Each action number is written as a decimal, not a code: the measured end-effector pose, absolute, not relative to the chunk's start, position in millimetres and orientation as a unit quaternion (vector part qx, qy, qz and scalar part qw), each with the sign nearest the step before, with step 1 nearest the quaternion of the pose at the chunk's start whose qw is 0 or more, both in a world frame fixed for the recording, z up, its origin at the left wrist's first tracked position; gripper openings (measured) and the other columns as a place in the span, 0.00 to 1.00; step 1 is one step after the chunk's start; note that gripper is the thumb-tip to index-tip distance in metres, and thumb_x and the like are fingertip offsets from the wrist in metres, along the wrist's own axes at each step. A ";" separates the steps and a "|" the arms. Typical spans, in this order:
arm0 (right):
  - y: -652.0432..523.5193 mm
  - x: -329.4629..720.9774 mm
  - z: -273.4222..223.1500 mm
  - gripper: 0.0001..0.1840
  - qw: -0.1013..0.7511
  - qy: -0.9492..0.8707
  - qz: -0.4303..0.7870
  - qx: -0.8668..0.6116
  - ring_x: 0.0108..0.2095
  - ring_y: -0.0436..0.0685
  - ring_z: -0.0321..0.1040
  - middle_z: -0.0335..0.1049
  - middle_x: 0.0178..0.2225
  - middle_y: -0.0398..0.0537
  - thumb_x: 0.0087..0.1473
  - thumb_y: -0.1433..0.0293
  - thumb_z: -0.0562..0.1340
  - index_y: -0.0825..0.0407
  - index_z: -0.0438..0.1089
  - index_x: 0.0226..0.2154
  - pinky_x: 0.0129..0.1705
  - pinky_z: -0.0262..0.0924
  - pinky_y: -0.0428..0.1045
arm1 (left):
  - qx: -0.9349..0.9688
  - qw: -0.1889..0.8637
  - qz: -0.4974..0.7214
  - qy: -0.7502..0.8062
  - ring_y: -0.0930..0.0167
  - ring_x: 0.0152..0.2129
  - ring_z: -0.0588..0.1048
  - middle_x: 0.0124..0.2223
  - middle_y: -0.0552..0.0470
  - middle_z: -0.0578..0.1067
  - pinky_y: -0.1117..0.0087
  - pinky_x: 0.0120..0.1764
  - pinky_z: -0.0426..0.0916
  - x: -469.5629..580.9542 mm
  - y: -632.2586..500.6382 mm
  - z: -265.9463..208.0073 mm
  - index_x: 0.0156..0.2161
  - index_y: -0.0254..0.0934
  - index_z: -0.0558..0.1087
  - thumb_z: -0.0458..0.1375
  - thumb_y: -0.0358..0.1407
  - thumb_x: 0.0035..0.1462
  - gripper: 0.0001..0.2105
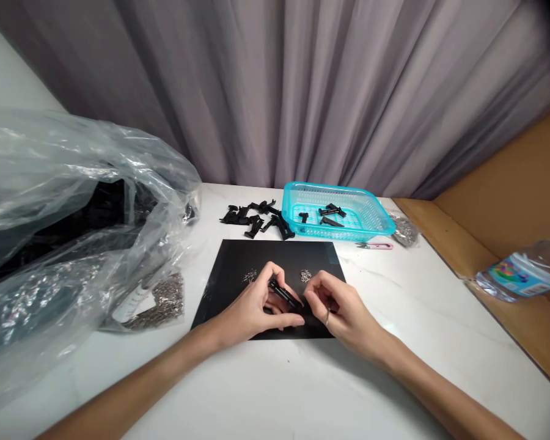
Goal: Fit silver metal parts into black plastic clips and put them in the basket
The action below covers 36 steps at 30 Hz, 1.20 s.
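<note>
The left hand [268, 299] clamped its fingers on a black part [285, 295]; beside them, the right hand [338, 302] had fingertips seemingly pinched together, any contents unclear.

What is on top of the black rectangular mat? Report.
Two small piles of silvery metal bits lie on the mat. Over it, the left hand holds an elongated black plastic piece, beside the right hand. Mat areas behind both hands are hidden.
</note>
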State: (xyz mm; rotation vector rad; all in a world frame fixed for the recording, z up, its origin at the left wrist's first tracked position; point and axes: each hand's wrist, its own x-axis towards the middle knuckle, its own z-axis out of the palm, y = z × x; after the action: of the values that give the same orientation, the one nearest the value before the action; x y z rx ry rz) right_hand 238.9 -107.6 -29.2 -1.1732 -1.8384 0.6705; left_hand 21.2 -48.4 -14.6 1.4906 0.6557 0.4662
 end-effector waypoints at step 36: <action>-104.5 243.2 -13.0 0.14 0.482 -0.564 0.482 -0.466 0.25 0.48 0.63 0.74 0.30 0.43 0.60 0.57 0.68 0.51 0.80 0.39 0.27 0.62 0.46 | 0.839 0.304 0.337 0.300 0.65 0.42 0.76 0.56 0.46 0.71 0.58 0.49 0.78 20.5 -51.2 -19.7 0.62 0.47 0.66 0.72 0.43 0.54 0.32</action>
State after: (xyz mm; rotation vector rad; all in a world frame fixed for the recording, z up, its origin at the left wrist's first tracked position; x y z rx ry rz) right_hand 243.2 -104.5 -13.0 -1.1370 -1.3757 1.1746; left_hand 20.5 -51.2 -19.7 2.2215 0.7951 0.8934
